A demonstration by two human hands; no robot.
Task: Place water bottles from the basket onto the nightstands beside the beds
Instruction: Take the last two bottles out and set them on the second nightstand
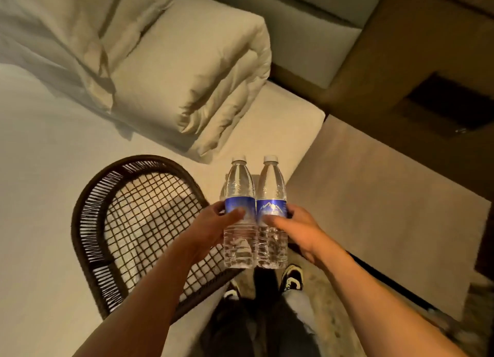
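Two clear water bottles with white caps and blue labels stand upright side by side in the air in front of me. My left hand [213,223] grips the left bottle [238,185] at its label. My right hand [296,225] grips the right bottle [271,188] the same way. The two bottles touch each other. Below and to the left, a dark woven basket [88,223] lies on the bed [40,182]; its open mesh shows nothing inside. No nightstand top is plainly visible.
A folded duvet [203,70] and pillows [66,22] lie on the bed further back. A padded headboard [307,27] and brown wall panel [401,49] with a dark recess stand at the upper right. Carpet [374,209] lies to the right; my shoes [292,276] show below the bottles.
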